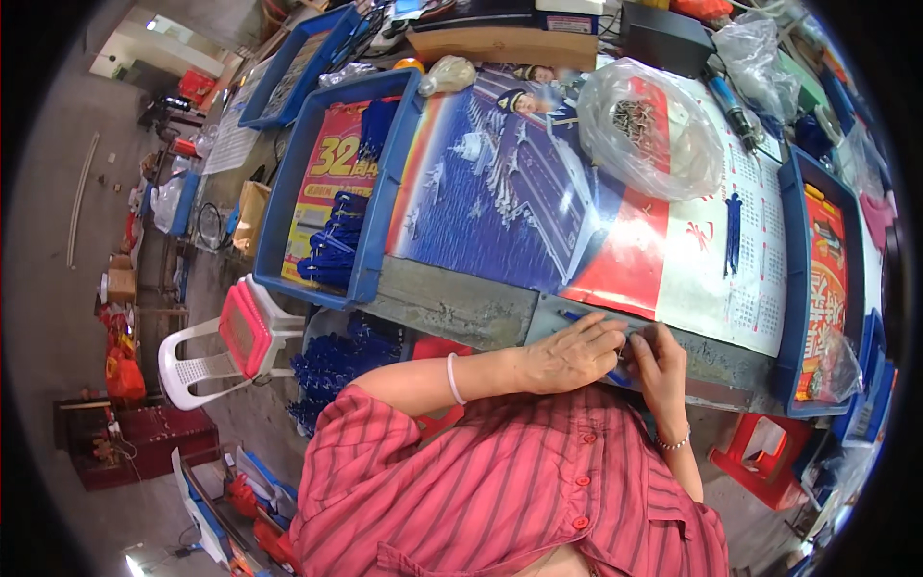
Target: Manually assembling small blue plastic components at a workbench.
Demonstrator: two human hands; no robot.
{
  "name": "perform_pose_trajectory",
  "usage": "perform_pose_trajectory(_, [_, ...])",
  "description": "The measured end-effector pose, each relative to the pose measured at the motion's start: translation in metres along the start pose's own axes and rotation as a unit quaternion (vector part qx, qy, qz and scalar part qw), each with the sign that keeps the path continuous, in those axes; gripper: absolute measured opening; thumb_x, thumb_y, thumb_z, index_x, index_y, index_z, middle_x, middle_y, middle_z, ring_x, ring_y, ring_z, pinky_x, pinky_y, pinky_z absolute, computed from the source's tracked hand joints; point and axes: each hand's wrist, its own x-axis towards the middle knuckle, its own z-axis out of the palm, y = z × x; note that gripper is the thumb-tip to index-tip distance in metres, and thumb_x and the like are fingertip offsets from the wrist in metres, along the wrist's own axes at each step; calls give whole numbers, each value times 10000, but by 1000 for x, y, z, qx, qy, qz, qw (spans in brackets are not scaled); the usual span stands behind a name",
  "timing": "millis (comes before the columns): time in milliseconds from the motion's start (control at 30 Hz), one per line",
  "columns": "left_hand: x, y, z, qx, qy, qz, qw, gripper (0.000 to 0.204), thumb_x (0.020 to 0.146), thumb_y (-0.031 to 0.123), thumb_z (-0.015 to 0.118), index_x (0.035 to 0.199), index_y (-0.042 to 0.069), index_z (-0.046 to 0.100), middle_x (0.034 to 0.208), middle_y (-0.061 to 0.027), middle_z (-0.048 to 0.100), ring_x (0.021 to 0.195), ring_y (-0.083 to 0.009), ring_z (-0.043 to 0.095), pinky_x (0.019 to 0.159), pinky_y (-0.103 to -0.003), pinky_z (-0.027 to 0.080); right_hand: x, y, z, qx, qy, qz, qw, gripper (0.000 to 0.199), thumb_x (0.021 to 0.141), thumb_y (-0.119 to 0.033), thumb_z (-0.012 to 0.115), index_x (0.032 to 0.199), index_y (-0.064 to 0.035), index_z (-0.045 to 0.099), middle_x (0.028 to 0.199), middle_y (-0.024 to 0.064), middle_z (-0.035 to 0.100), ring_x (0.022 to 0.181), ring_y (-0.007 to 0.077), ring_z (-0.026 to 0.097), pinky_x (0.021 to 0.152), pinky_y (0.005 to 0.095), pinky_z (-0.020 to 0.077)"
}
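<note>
At the near edge of the table my left hand point(577, 356) and my right hand point(660, 367) meet, fingers almost touching. The left one is closed round a slim blue piece point(571, 315); its end pokes out above the fingers, and a bit of blue shows below them. Thumb and fingers of the right are pinched together, and what they grip is hidden. Similar blue pieces point(332, 240) lie heaped in a blue tray point(373, 279) at left. A few more blue pieces point(734, 236) lie on the poster sheet point(769, 298) at right.
A clear plastic bag point(687, 144) holding small metal parts sits ahead of my hands. Another blue tray point(796, 288) stands at right, with a screwdriver-like tool point(733, 108) farther back. Below the table at left are many blue pieces point(336, 370) and a white chair point(197, 370).
</note>
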Motion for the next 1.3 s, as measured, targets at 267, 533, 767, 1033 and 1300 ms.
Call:
perform_pose_trajectory(267, [7,4,10,-77,-4,-57,995,230,722,153,648,822,-13,524,1222,-210,487,1208,-355,440,1041,-480,329,-24,-36,-14,-403,4,-151,903,404,707,-203,735,1007,17,580,990,176,551,900,345,539,770,408,450])
perform_pose_trajectory(533, [12,3,1,-77,-18,-40,996,260,670,147,682,815,-19,545,1181,-213,533,1115,-342,492,955,-445,382,-21,-38,-15,-479,-58,-153,862,624,637,-303,773,1121,22,551,1018,158,519,964,321,492,856,396,389])
perform_pose_trajectory(767, [-5,-2,-18,-63,-78,-68,993,259,674,134,631,852,-35,545,1182,-210,533,1072,-351,508,908,-443,402,-12,-11,8,-457,-61,-232,857,578,619,-302,771,1063,5,564,970,134,504,946,292,498,823,400,382])
perform_pose_trajectory(1033, [7,9,-17,-55,-98,-72,991,274,679,110,691,849,-18,519,1186,-217,519,1058,-381,499,901,-474,383,-18,-21,-15,-482,-107,-250,833,604,628,-313,760,1104,-1,558,1000,115,511,989,275,501,914,424,341])
perform_pose_trajectory(1300, [13,7,-8,-60,-89,-81,991,286,660,103,680,866,-36,536,1190,-211,510,1075,-368,489,905,-468,379,-14,-7,-18,-456,-72,-270,845,620,609,-251,761,1125,19,548,1017,123,527,972,278,500,909,420,351])
